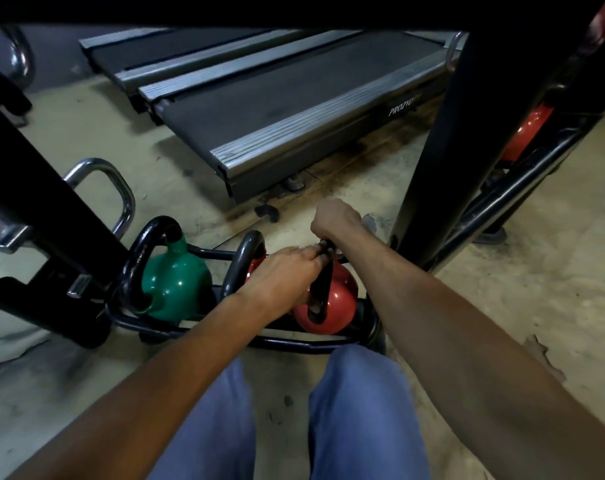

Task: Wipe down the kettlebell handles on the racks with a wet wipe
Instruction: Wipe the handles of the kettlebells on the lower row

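Note:
A red kettlebell [339, 306] with a black handle sits on the low black rack [294, 342] near my knees. My left hand [280, 275] lies over the near part of that handle, fingers curled around it. My right hand [334, 220] grips the handle's top from the far side, fist closed. No wet wipe shows; it may be hidden inside a hand. A second red kettlebell's dark handle [244, 258] stands just left of my left hand. A green kettlebell [174, 282] with a black handle stands further left on the same rack.
Two treadmill decks [277, 109] lie on the floor beyond the rack. A black upright post [443, 150] rises at right, with another rack and a red kettlebell [526, 133] behind it. Black machine parts [45, 209] and chrome handles [121, 192] crowd the left.

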The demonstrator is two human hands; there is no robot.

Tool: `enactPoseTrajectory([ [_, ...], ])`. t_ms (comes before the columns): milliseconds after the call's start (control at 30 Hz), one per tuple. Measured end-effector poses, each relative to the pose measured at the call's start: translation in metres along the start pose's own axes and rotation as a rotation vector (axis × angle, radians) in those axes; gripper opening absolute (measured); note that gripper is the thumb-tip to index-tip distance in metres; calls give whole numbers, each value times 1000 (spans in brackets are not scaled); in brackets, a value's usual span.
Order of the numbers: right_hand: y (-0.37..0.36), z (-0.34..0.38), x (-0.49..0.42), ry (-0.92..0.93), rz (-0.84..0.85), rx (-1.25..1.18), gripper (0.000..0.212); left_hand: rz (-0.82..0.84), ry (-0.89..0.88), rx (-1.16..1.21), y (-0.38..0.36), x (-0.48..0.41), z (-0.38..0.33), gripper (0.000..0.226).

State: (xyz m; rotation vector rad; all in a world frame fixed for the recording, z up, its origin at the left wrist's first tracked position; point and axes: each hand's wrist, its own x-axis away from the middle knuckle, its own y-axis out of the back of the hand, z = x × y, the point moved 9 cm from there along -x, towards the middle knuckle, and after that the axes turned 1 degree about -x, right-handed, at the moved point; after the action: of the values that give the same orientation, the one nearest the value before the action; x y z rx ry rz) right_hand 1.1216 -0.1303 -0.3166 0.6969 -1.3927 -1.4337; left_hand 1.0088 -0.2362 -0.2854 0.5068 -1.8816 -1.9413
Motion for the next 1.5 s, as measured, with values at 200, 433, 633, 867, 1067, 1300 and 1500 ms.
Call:
enactPoseTrajectory([
  [200,-3,4,4,-47,42,-27,28,-2,-4,12,3,0,2,91],
  [433,4,15,11,54,29,101,5,-47,-45,9,-4,-2,6,86],
  [633,-4,-56,33,-441,-300,-695,19,-49,-63,35,-9,-1,7,101],
  [867,-94,-71,58,-787,-294,-1733,23,-163,-61,92,-18,31,0,78],
  [1067,-92,-73,64,-745,-310,-1698,32,-290,-63,165,-21,50,-7,73],
  [1300,-20,-49,92,-418,-511,-922,19,-272,-60,260,-25,53,-4,79],
  [1500,-8,2,30,-56,-65,-140,18,-270,-68,235,-29,54,-4,86],
])
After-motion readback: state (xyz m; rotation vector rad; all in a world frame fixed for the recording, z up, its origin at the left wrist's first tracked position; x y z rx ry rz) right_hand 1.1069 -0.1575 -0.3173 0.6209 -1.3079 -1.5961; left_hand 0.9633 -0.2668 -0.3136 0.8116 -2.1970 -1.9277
